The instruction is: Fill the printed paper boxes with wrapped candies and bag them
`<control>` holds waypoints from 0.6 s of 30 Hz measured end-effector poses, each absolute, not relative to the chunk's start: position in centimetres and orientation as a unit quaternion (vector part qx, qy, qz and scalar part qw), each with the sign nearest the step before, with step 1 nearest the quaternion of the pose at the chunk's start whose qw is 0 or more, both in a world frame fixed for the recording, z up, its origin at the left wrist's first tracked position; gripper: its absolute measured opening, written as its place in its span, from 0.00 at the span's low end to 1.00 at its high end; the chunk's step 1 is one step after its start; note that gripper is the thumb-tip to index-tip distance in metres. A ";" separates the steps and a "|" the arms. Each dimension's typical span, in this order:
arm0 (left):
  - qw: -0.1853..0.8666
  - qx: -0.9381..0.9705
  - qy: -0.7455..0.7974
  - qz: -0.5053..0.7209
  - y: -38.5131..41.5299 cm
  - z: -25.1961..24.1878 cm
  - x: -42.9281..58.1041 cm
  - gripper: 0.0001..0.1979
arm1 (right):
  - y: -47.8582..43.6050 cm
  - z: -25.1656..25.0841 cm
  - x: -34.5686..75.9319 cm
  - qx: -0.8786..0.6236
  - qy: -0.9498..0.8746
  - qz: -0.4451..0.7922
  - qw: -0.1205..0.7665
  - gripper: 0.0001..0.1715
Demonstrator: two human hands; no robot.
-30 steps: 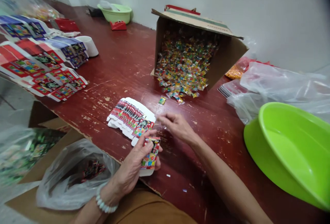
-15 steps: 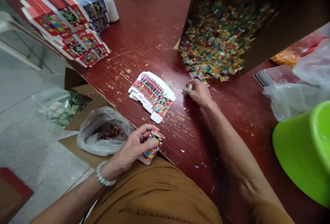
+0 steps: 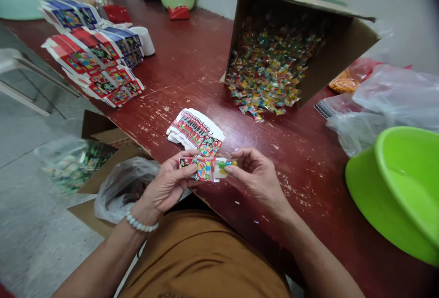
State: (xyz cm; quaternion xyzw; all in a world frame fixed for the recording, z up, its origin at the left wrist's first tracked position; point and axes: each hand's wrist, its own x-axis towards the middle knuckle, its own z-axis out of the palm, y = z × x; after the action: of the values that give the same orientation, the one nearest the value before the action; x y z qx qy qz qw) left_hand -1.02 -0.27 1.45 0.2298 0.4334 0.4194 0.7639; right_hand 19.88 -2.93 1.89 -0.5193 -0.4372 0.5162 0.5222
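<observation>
My left hand (image 3: 173,180) is closed round a small red printed candy box (image 3: 205,170), held sideways with its white end flap open to the right. Between the thumb and fingers of my right hand (image 3: 258,174) is a wrapped candy (image 3: 227,164) in green, blue and yellow, right at the box's open end. Just beyond the box, a fanned stack of flat cartons (image 3: 197,130) lies on the red table. Further off, a big cardboard box (image 3: 338,55) on its side spills many wrapped candies (image 3: 265,81) onto the tabletop.
Stacked printed boxes (image 3: 92,60) stand at the left beside a white roll (image 3: 145,41). A bright green basin (image 3: 380,188) and plastic bags (image 3: 391,97) are at the right. Below the table edge, a carton holds a clear bag (image 3: 118,193). A tape dispenser (image 3: 179,13) sits at the back.
My right hand has come from beside the candy pile to the small box, bringing a candy. My left hand has turned the box sideways and raised it. The view has tilted up.
</observation>
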 end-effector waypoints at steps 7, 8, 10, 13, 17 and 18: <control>0.839 0.247 0.376 0.308 -1.9 -0.3 -0.8 0.26 | -2.2 0.9 20.6 -0.542 -0.498 0.471 0.486 0.15; 0.849 0.266 0.364 0.274 -2.1 -0.5 -0.7 0.27 | -2.1 1.0 20.7 -0.546 -0.523 0.457 0.469 0.14; 0.863 0.310 0.339 0.209 -2.2 -0.6 -0.4 0.26 | -2.2 1.4 20.8 -0.547 -0.583 0.419 0.430 0.11; 0.859 0.361 0.316 0.176 -1.9 -0.5 -0.2 0.25 | -2.3 1.8 21.0 -0.517 -0.661 0.377 0.391 0.10; 0.825 0.424 0.316 0.197 -1.3 -0.2 0.0 0.26 | -2.4 1.9 21.7 -0.483 -0.718 0.327 0.381 0.14; 0.810 0.443 0.322 0.210 -1.2 -0.2 0.1 0.25 | -2.4 1.9 21.8 -0.475 -0.729 0.316 0.377 0.14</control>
State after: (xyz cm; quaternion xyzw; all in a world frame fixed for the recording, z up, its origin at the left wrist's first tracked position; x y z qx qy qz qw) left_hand 0.14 -1.19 -0.18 0.4432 0.3221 0.2103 0.8097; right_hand 21.78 -2.41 1.88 -0.4755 -0.7294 0.3156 0.3773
